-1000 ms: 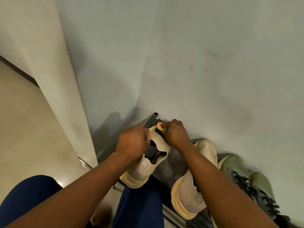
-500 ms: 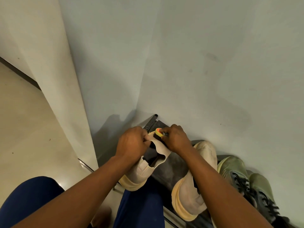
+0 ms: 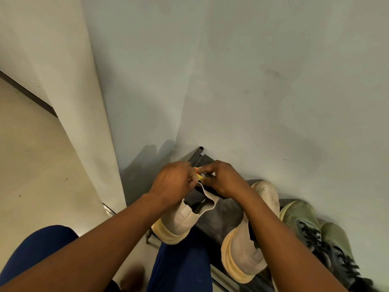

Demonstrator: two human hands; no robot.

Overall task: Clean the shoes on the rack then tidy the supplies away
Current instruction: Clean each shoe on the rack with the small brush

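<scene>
Knees in dark blue trousers (image 3: 181, 268) fill the near edge, and just past them runs the front rail of the dark shoe rack (image 3: 221, 220). On the rack's right end sit two olive lace-up shoes (image 3: 305, 220), side by side. Beside them a beige boot (image 3: 246, 249) lies along the shelf, its middle hidden under the right forearm. Nearer the rack's left corner the second beige boot (image 3: 179, 220) is tipped up, heel toward the person, its pull strap arching across the open collar. The left hand (image 3: 172, 182) curls tight on that boot's upper edge, knuckles up. The right hand (image 3: 225, 180) is closed too, fingers pinched round a small yellow-and-orange object (image 3: 199, 174) at the boot's tongue; what that object is cannot be told. Both forearms reach forward and converge, hands almost touching. Beyond them the rack's back post (image 3: 200, 149) stands against the pale wall (image 3: 252, 81).
</scene>
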